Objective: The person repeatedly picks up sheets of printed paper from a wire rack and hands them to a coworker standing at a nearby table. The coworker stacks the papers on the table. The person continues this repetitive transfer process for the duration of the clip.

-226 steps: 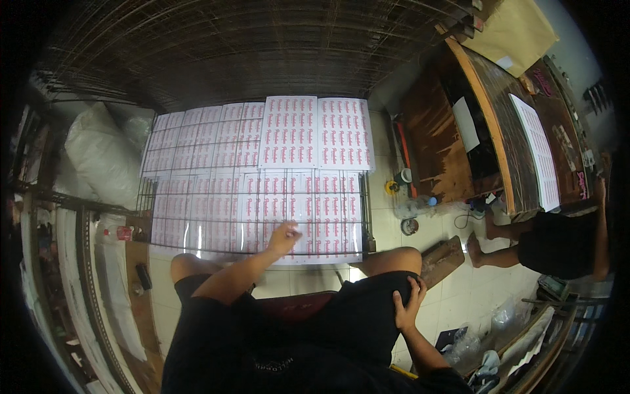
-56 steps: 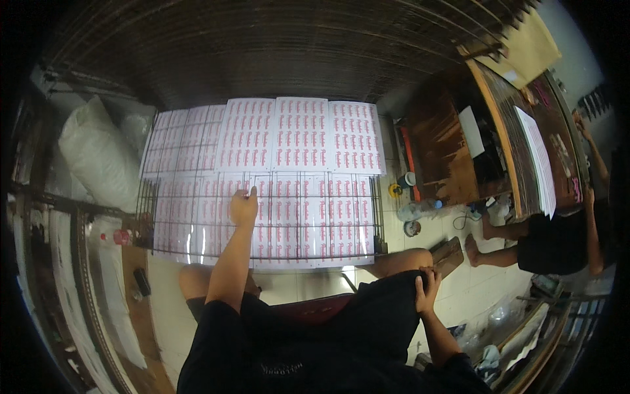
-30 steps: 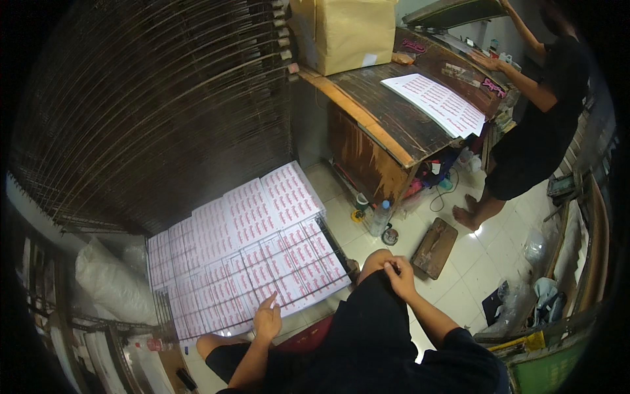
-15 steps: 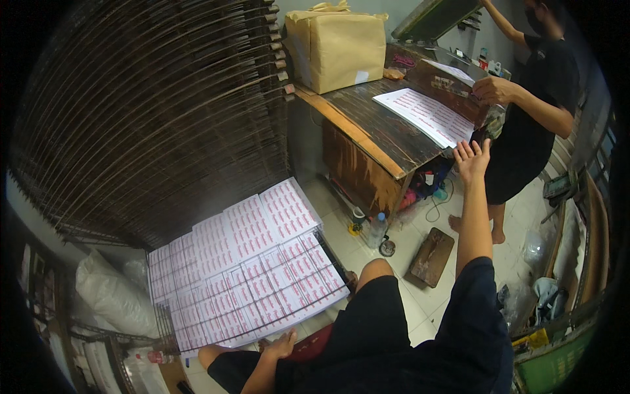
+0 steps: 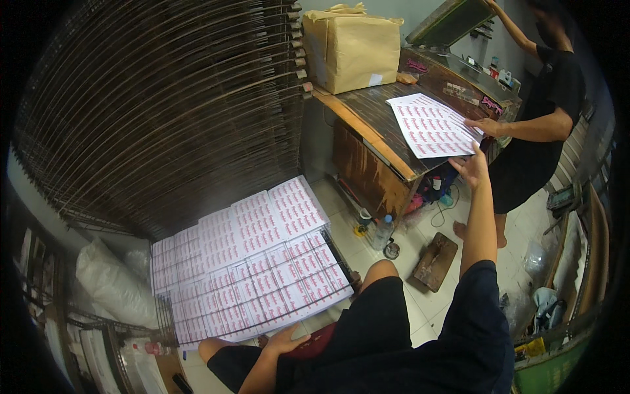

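A white sheet printed with rows of red lettering [image 5: 430,131] lies over the near right part of the dark wooden table. My right hand [image 5: 471,167] is stretched out to the sheet's near corner, thumb at its edge and fingers beneath, pinching it. A co-worker's hand [image 5: 485,126] touches the sheet's right side. Low by my lap, my left hand [image 5: 287,341] rests with its fingers extended, next to a red seat [image 5: 316,343]. Similar printed sheets [image 5: 262,262] lie in overlapping rows on a wire rack to my left, just beyond that hand.
Tall stacked wire racks [image 5: 170,111] rise at the left. A wrapped brown package [image 5: 357,56] stands on the table [image 5: 367,108]. A co-worker [image 5: 548,98] holds up a framed screen [image 5: 449,23]. On the floor are a brown block [image 5: 435,262], a plastic bottle [image 5: 383,232] and a white sack [image 5: 115,282].
The co-worker's hand has brought a sheet down over the table edge. My right hand has met its corner, closing from an open palm. The co-worker's other hand still holds the raised screen.
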`<state>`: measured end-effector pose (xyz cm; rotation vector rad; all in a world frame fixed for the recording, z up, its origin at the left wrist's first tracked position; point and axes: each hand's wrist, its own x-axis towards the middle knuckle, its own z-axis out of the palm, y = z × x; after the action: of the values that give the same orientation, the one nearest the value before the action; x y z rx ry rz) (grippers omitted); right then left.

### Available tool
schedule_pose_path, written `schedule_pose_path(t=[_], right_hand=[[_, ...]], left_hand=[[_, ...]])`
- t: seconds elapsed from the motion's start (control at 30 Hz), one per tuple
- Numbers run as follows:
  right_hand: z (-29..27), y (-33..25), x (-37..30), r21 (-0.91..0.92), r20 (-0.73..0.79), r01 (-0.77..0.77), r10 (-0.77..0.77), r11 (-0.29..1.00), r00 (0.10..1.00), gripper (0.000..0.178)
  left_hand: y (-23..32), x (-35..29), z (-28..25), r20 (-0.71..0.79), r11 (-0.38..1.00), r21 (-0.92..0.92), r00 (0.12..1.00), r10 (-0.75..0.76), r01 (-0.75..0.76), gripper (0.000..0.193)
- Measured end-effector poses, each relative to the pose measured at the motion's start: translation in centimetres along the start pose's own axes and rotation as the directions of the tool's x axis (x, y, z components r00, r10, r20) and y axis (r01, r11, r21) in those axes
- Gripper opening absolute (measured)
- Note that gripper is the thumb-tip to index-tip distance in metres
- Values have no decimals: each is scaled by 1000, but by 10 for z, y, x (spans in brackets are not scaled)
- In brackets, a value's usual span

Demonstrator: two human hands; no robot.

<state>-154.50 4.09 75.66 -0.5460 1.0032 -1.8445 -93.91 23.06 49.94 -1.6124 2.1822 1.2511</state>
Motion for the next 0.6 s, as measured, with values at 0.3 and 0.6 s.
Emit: schedule_pose_path(t=[0.3,0.6], right_hand=[[53,48,-55,-210,171,275,-241,938,955,40],[130,181,-216,16,100,217,-218,976,971,39]], left_hand=[[32,-12,-17,-104,992,-95,992,73,-83,83],[187,-6,-89,-621,419,-611,734,273,-672,63]])
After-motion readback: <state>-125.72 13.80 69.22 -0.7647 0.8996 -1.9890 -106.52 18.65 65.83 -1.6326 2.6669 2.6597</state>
